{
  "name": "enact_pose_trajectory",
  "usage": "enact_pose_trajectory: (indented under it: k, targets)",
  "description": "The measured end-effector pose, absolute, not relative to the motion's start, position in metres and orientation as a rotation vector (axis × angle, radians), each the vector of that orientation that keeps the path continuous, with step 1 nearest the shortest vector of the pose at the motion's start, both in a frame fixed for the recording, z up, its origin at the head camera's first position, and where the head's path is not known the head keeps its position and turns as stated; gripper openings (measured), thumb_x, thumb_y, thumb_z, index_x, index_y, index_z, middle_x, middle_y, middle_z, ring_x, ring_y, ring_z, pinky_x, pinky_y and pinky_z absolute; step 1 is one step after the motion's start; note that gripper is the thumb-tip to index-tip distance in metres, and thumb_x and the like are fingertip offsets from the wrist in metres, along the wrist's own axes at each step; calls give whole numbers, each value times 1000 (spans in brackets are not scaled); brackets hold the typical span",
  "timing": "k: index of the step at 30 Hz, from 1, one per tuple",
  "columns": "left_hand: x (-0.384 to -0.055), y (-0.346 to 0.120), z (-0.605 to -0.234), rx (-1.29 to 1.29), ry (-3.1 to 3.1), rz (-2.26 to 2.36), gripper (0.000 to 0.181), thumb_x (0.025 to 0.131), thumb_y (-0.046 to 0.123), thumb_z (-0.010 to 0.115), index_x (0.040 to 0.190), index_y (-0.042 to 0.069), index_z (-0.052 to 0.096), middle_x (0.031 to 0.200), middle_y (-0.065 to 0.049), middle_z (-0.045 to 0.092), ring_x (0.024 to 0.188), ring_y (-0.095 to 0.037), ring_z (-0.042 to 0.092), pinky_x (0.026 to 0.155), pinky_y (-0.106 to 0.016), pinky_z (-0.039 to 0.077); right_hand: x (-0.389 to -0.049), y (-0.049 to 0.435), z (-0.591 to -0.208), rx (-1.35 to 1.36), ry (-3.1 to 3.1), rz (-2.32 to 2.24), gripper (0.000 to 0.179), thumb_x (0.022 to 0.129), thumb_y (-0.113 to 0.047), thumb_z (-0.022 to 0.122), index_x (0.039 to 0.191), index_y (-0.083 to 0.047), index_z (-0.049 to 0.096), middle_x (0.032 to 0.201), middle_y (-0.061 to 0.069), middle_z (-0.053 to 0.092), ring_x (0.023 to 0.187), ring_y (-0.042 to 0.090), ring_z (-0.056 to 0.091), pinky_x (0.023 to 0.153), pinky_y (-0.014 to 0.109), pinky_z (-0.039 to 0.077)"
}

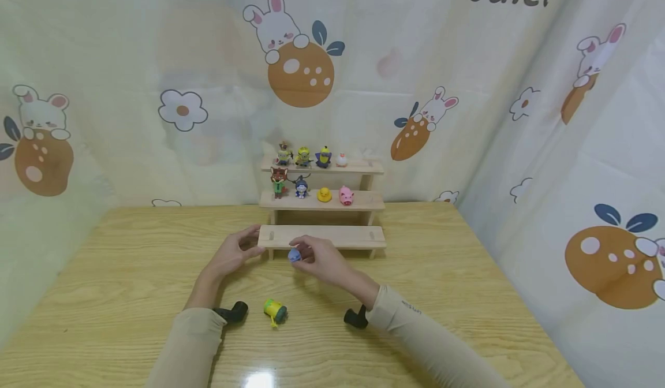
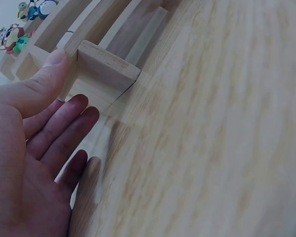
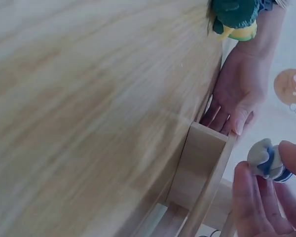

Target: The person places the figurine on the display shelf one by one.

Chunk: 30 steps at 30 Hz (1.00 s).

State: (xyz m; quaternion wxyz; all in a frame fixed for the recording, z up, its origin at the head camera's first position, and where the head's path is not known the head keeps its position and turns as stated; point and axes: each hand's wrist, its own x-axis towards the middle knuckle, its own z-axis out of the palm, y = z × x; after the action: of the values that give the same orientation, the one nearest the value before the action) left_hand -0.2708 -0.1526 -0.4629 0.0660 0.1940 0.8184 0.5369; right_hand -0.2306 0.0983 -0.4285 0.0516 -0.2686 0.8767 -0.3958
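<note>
A small blue-and-white figurine [image 1: 294, 255] is pinched between the thumb and fingers of my right hand [image 1: 324, 261], just at the front edge of the lowest step [image 1: 322, 236] of a wooden display stand. The right wrist view shows the figurine [image 3: 267, 160] partly covered by those fingers. My left hand [image 1: 231, 255] holds the left end of that step, thumb at the front corner and fingers toward the back; in the left wrist view the other fingers of the hand [image 2: 44, 148] are loosely bent. A yellow-green figurine [image 1: 274, 312] with a dark green base lies on the table between my forearms.
On the middle step [image 1: 363, 200] stand a fox figure [image 1: 279, 183], a blue figure [image 1: 301, 188], a yellow duck [image 1: 324, 195] and a pink pig [image 1: 346, 196]. Several small figures line the top step [image 1: 358, 165]. A printed curtain [image 1: 218, 59] hangs behind the wooden table [image 1: 441, 261].
</note>
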Motion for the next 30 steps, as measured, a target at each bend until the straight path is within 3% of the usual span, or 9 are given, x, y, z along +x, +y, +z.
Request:
enact_pose_trajectory:
  k: [6,15,24,30]
  targets:
    - [-272,-152,-464,574,2469,1616,67,90,14,65,145,-5,32,134,-25,52,126,-41,47,108,-56,34,-232,98,-423,-813,2767,-1163,26,87,-11,69,111,-4,63,107,8,64,96,20,68,79,18,54]
    - [-279,-153,-474,575,2471,1626,67,90,13,65,145,-5,31,134,-26,52,126,-41,47,108,-55,34,-242,99,-429,-898,2811,-1243,29,87,-10,68,115,-3,66,104,7,67,93,16,65,77,17,54]
    - [-294,-158,-498,577,2494,1639,73,87,26,69,146,1,34,135,-21,53,127,-38,47,109,-56,31,-265,88,-427,-820,2898,-1207,26,85,-11,70,110,-3,67,100,7,65,92,15,66,77,14,53]
    - [-294,-159,-498,574,2502,1634,74,86,31,70,145,2,35,134,-19,55,127,-37,48,110,-56,31,-281,73,-421,-810,2974,-1043,25,85,-12,71,109,-6,67,102,5,65,94,14,65,81,18,53]
